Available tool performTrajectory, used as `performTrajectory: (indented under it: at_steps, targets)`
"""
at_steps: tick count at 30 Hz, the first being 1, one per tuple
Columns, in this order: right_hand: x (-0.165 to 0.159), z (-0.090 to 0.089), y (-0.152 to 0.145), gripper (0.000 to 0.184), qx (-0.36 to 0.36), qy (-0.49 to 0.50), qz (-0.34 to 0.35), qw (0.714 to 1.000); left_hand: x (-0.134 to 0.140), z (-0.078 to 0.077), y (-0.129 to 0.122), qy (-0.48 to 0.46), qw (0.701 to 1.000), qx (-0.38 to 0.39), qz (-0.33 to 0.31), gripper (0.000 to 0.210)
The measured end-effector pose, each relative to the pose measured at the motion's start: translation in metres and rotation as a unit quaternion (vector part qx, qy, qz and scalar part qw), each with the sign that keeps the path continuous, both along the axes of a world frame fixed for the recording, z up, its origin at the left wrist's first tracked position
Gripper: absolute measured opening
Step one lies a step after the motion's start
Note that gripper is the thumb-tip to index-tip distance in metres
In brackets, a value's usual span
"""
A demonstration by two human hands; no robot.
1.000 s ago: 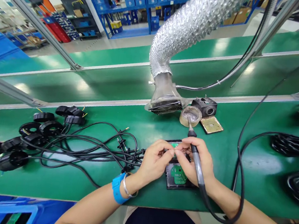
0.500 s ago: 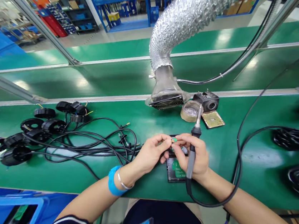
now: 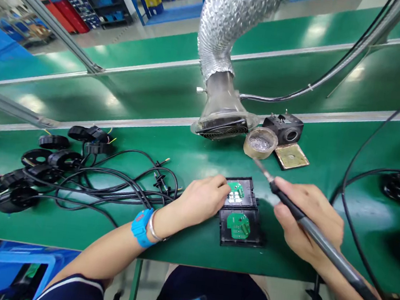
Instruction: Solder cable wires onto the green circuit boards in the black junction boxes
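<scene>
Across the desk (image 3: 188, 249), the right hand (image 3: 319, 214) grips the soldering iron (image 3: 320, 240), the left hand (image 3: 198, 199) covers the far circuit board's (image 3: 237, 193) edge, its grasp hidden, and one careless leftward swing could burn it!

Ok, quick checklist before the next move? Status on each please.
1. Soldering iron held in right hand: ok.
2. Iron tip apart from the boards: ok, it's by the round dish.
3. Upper circuit board and lower circuit board lying in the black tray: ok.
4. Upper board fully visible: not ok, left hand hides its left edge.
5. Left fingertips' grip: cannot tell, hidden from this view.
6. Fume extractor running: cannot tell; its hood sits beside the dish.
</scene>
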State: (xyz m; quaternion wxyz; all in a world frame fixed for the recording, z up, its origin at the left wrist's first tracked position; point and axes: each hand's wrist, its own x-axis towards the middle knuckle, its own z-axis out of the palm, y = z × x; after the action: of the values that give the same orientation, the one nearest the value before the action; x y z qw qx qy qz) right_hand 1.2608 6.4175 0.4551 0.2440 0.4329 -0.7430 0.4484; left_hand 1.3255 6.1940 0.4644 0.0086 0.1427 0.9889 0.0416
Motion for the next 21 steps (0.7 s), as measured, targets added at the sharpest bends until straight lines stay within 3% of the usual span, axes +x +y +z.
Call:
performTrajectory:
  at_steps: [7, 15, 17, 21]
  targets:
    - [0.011, -0.011, 0.000, 0.027, 0.032, -0.085, 0.006, 0.996, -0.005, -0.017, -0.001, 0.002, 1.000, 0.000, 0.005, 0.021]
    - [0.009, -0.020, -0.003, 0.022, 0.048, -0.107, 0.001, 0.993, -0.003, -0.022, -0.001, 0.046, 0.999, 0.012, -0.011, 0.019]
    - [0.008, -0.020, -0.002, 0.025, 0.044, -0.116, 0.006, 0.992, -0.002, -0.021, -0.002, 0.054, 0.998, 0.038, -0.001, 0.019]
    - [0.010, -0.017, -0.006, 0.037, 0.000, -0.149, -0.011, 0.989, 0.005, -0.015, -0.004, 0.087, 0.982, 0.168, 0.012, 0.019]
